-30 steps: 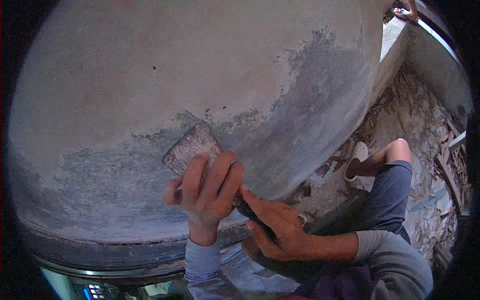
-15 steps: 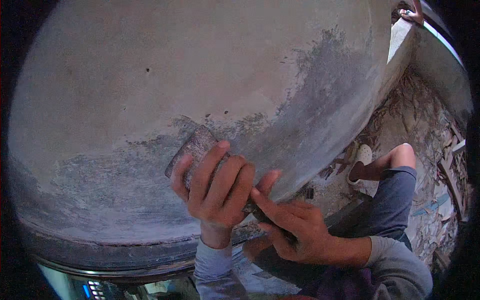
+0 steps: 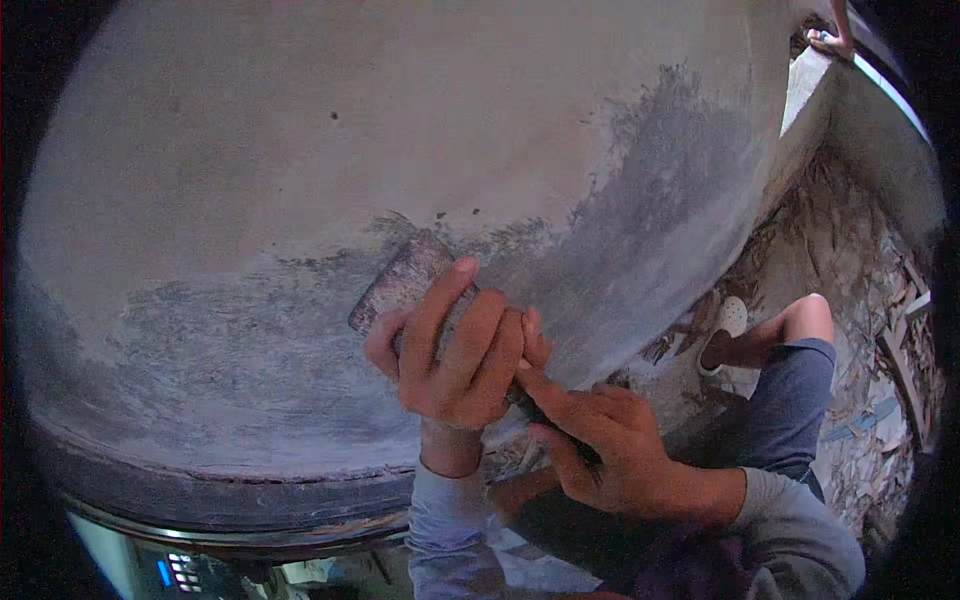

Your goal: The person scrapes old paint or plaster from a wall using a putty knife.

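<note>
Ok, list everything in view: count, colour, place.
Scraper: one, mottled grey, centre
Surface: one, beige, centre and left
Patches: several, dark grey, across surface
Ledge: one, pale, upper right
Limb: one, bare, hand or foot unclear, at ledge
Litter: many, brown and pale, right
Clutter: uncounted, mixed, bottom left
Clog: one, pale, right
Shorts: one pair, bluish, lower right
Sleeves: two, grey, lower edge
Leg: one, bare, right
Left hand: one, bare, on scraper
Right hand: one, bare, on handle

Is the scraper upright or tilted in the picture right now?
Tilted: the scraper blade points toward the picture's upper left, and its dark handle runs down rightward into the right hand.
</note>
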`<action>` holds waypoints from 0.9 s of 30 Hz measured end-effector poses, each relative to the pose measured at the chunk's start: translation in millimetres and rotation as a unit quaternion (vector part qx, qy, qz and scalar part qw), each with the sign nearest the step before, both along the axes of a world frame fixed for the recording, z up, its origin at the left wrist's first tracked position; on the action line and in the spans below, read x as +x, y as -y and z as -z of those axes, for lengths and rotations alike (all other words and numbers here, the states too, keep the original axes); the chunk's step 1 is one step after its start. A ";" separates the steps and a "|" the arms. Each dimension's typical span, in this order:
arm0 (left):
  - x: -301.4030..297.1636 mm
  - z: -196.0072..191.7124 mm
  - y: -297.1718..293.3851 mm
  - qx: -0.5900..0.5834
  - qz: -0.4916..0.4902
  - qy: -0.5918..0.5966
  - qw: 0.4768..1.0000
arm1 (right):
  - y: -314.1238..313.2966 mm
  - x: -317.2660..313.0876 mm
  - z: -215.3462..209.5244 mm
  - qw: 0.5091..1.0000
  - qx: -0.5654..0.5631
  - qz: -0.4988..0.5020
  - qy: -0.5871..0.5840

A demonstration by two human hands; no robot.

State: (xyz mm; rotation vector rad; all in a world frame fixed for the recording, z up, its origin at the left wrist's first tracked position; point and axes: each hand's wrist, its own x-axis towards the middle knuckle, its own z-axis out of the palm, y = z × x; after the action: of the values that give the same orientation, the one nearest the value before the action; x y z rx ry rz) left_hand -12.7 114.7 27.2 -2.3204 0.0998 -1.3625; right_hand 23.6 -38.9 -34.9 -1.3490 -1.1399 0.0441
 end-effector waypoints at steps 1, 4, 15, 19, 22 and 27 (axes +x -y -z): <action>6.7 -4.2 -2.6 0.003 0.006 0.022 1.000 | -0.7 3.6 -3.2 1.000 -0.003 0.005 0.006; 0.8 -5.9 10.3 -0.019 -0.003 0.016 1.000 | 7.0 3.3 -9.5 1.000 0.004 0.002 0.011; 3.1 7.0 15.8 -0.043 -0.011 0.027 0.999 | 19.8 15.5 -11.8 0.999 -0.040 -0.028 0.010; -0.9 4.2 19.9 -0.055 -0.037 0.037 0.997 | 13.9 13.0 -5.8 1.000 -0.005 -0.007 0.024; 16.3 -12.0 15.1 -0.033 -0.023 0.073 0.996 | 10.3 23.8 -19.4 0.998 -0.034 -0.018 0.046; 7.7 3.6 17.8 -0.058 -0.037 0.039 0.997 | 9.8 22.6 -10.1 0.998 -0.010 0.002 0.059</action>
State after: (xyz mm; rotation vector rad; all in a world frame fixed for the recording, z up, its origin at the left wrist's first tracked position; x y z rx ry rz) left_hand -5.0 96.9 23.5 -2.3347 -0.0913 -1.4551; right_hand 46.1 -48.7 -24.9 -1.3861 -1.2393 -0.0279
